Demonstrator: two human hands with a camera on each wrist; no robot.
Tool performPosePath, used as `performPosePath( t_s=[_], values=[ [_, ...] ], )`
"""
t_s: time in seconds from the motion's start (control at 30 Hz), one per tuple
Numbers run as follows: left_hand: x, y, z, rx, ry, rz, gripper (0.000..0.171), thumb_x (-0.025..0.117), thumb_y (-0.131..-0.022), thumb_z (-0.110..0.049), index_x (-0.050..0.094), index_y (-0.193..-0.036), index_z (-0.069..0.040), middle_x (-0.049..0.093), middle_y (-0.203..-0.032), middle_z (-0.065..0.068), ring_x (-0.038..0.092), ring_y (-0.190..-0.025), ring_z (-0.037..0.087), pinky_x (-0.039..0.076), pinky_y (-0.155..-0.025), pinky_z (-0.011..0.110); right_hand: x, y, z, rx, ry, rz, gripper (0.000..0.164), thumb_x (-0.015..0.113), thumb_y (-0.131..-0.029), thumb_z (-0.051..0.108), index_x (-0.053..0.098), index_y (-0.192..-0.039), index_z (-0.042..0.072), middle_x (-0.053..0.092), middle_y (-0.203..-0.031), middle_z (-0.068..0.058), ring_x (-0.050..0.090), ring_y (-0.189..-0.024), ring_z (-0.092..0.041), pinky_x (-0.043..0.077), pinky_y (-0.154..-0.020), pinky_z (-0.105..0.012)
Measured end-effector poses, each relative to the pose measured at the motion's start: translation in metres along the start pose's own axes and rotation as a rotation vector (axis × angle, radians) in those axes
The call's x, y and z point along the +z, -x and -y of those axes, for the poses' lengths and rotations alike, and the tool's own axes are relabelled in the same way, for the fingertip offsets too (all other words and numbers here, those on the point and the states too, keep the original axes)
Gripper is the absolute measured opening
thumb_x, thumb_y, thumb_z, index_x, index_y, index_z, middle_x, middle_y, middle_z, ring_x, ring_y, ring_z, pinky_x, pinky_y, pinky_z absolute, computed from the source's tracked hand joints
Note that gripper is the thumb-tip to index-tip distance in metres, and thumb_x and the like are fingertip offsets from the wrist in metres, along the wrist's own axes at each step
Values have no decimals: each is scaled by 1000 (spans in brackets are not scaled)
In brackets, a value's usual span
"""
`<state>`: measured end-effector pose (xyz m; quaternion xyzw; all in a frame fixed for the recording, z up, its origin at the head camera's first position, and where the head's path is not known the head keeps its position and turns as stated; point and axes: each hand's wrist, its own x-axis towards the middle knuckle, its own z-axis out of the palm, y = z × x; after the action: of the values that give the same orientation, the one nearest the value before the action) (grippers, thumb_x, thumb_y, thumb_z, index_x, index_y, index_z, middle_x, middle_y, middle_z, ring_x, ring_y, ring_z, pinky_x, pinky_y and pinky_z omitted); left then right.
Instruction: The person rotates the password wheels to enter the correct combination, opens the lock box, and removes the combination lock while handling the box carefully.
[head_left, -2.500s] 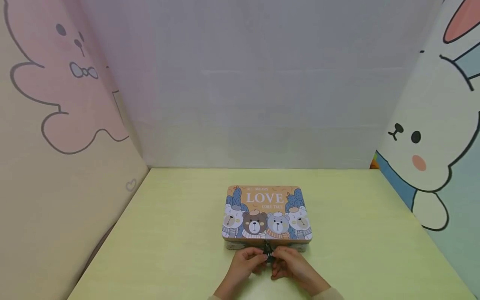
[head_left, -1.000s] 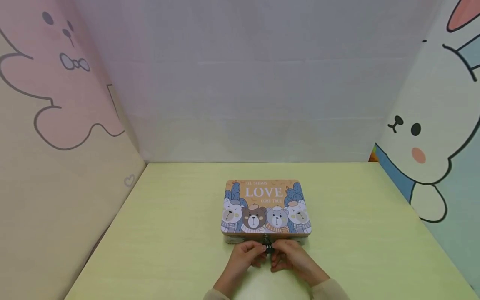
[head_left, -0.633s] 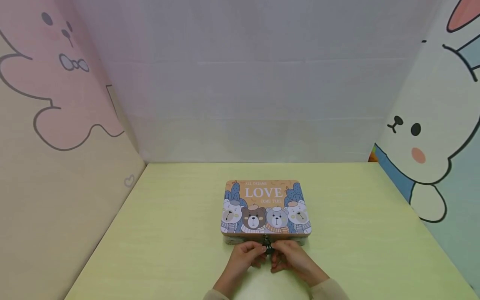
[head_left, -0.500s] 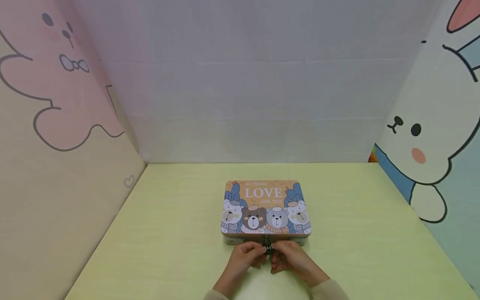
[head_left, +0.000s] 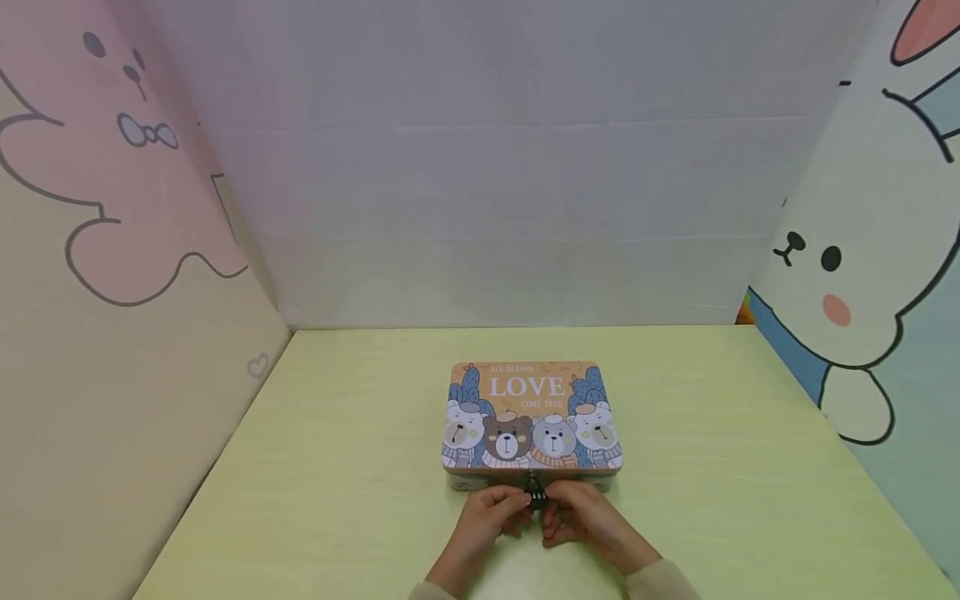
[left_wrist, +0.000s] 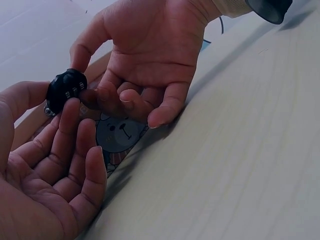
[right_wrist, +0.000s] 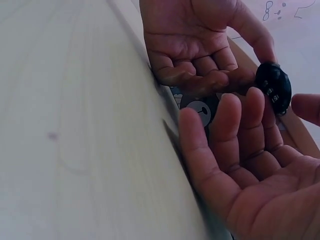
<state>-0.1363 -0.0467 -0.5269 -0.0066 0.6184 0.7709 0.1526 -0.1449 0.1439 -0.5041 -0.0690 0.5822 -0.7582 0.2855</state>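
Observation:
A small black combination padlock hangs at the front clasp of a shut tin box printed with bears and the word LOVE. My left hand pinches the padlock from the left between thumb and forefinger. From the other side my right hand pinches it too, its remaining fingers loosely bent below. White number marks show on the face of the padlock in the left wrist view. In the right wrist view, the fingertips of my right hand lie right at the padlock's lower edge.
The box stands on a pale yellow-green table, around the middle. A plain pale wall rises behind the table. Side panels carry a pink cartoon animal on the left and a white rabbit on the right.
Since the oldest frame the head view has shifted, so the box and hands appear slightly higher. Both hands keep hold of the padlock, with only tiny finger movements.

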Motion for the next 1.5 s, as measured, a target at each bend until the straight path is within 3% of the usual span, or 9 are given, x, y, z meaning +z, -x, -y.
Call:
performPosePath(
  t_s=[0.47,0.97,1.5],
  values=[
    [-1,-5,3,-16,-16,3,29,64,-94,-10,64,-102,18,70,-76,2,62,-65,10,50,-57,21,0,-1,1,-32,-13,36,29,43,-100,13,64,-79,14,62,-72,1,62,-67,-10,60,-68,-33],
    [-1,-2,2,-11,-11,1,28,65,-92,-8,64,-101,19,70,-76,2,63,-65,10,51,-58,21,1,-2,-3,-22,32,12,31,44,-99,12,61,-74,14,60,-67,4,62,-65,-9,60,-67,-33],
    [-1,-2,1,-17,24,6,27,65,-92,-9,65,-99,17,69,-75,2,63,-64,10,51,-58,21,-1,-3,-3,-5,0,-16,30,41,-101,17,62,-81,10,61,-71,-1,62,-64,-12,60,-67,-37]
  ],
)
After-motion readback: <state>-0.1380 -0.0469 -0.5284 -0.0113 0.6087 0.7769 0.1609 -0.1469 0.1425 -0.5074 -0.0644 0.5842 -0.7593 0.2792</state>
